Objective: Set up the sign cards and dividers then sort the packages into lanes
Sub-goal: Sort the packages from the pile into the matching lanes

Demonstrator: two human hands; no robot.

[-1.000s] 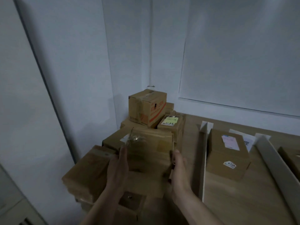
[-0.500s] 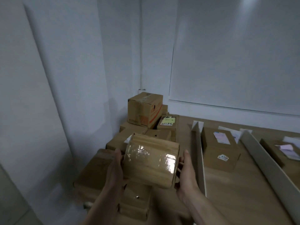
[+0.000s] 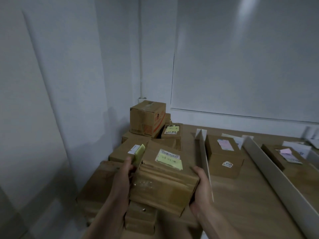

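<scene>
I hold a taped brown cardboard package (image 3: 164, 180) in both hands above the pile of boxes at the left. Its top now faces me, showing a white shipping label with a yellow sticky note (image 3: 170, 159). My left hand (image 3: 121, 178) grips its left side. My right hand (image 3: 201, 185) grips its right side from below. To the right, a white divider (image 3: 203, 156) stands on the wooden table, with a labelled box (image 3: 223, 157) in the lane beyond it. A second, longer white divider (image 3: 274, 173) runs further right.
More cardboard boxes are stacked at the left, the tallest (image 3: 147, 117) in the corner against the wall. Folded white sign cards (image 3: 201, 133) stand at the lanes' far ends. Another package (image 3: 280, 155) lies in the right lane. White walls close the left and back.
The package has been turned in my hands, so its labelled face with the yellow note points up where a shiny taped side showed. The view has swung slightly right.
</scene>
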